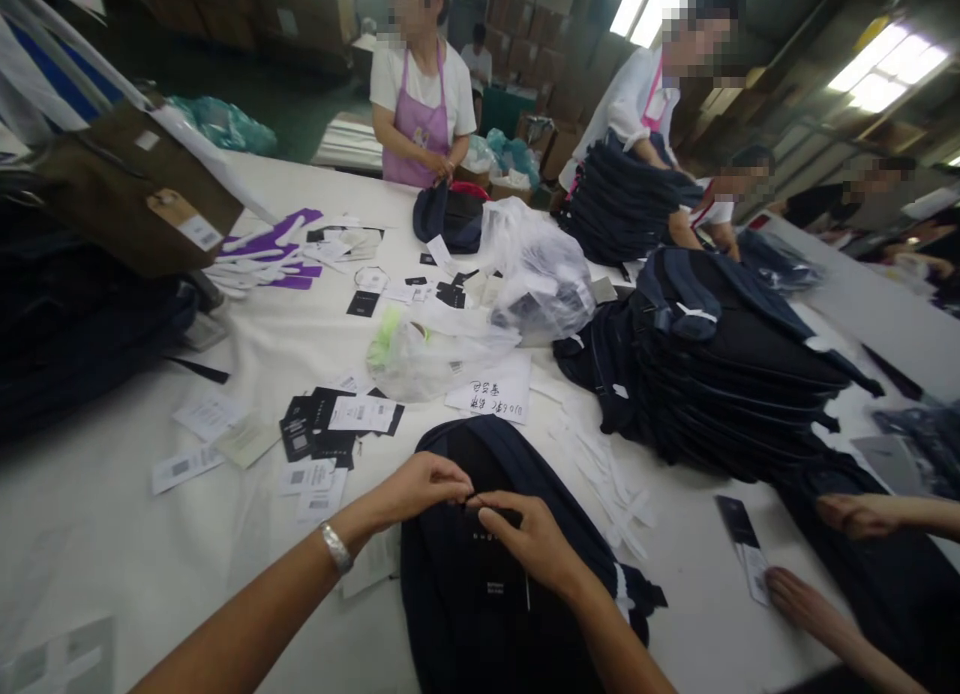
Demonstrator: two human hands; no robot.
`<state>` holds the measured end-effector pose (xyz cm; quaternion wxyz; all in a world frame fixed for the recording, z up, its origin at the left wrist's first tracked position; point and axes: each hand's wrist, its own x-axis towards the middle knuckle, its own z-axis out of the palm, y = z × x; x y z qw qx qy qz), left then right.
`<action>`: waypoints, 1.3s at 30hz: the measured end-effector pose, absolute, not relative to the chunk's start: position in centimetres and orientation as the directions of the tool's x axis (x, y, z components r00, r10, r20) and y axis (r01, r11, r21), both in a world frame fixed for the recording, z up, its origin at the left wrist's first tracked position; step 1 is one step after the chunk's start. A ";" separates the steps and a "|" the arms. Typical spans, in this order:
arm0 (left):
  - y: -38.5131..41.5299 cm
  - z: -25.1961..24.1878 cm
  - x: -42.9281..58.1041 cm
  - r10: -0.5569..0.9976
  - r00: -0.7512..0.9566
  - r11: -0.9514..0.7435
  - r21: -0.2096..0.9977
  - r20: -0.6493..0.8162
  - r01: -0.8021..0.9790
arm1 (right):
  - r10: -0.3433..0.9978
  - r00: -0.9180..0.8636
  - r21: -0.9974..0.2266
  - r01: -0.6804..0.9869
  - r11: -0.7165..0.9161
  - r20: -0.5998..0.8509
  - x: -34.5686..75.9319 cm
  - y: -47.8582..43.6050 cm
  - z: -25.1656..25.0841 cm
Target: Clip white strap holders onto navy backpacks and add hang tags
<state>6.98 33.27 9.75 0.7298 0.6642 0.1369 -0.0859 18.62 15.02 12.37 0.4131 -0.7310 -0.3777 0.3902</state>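
Both hands pinch a thin cord at the top front of the dark backpack [495,574]: left hand [420,486] and right hand [529,539] touching fingertips. The backpack lies at the near edge of the white table [112,534]; left of it, scattered tags [330,424] and bare cloth; right, a stack of backpacks [720,374] stands close.

A backpack [487,574] is lying on the table [112,534] under both hands. Hang tags [330,424] are lying to its left, plastic bags [487,304] behind it, a stack of backpacks [720,374] to its right.
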 end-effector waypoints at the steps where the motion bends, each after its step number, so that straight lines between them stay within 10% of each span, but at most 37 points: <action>1: 33.9 9.6 7.0 0.077 0.947 0.070 0.949 -0.311 0.306 | 0.868 0.420 -0.900 0.213 -0.379 -0.266 18.9 15.3 12.2; 9: 40.5 1.8 10.0 0.504 0.763 0.009 0.886 -0.404 0.463 | 0.736 0.614 -0.876 0.145 -0.460 -0.285 20.7 18.5 9.4; 15: 41.8 -3.0 12.7 0.146 0.721 0.304 0.724 -0.677 0.619 | 0.732 0.622 -0.867 0.164 -0.470 -0.279 21.6 21.1 7.9; 21: 41.4 -1.4 11.0 -0.196 0.835 0.632 0.585 -0.514 0.508 | 0.728 0.625 -0.875 0.145 -0.462 -0.281 22.0 22.5 8.9; 30: 36.0 4.2 8.2 -0.140 0.902 0.801 0.488 -0.409 0.346 | 0.788 0.606 -0.905 0.266 -0.332 -0.111 19.6 21.1 15.0; 39: 33.1 7.0 7.3 0.083 0.912 0.851 0.505 -0.403 0.146 | 0.802 0.495 -0.805 0.293 -0.516 -0.334 21.3 21.2 15.2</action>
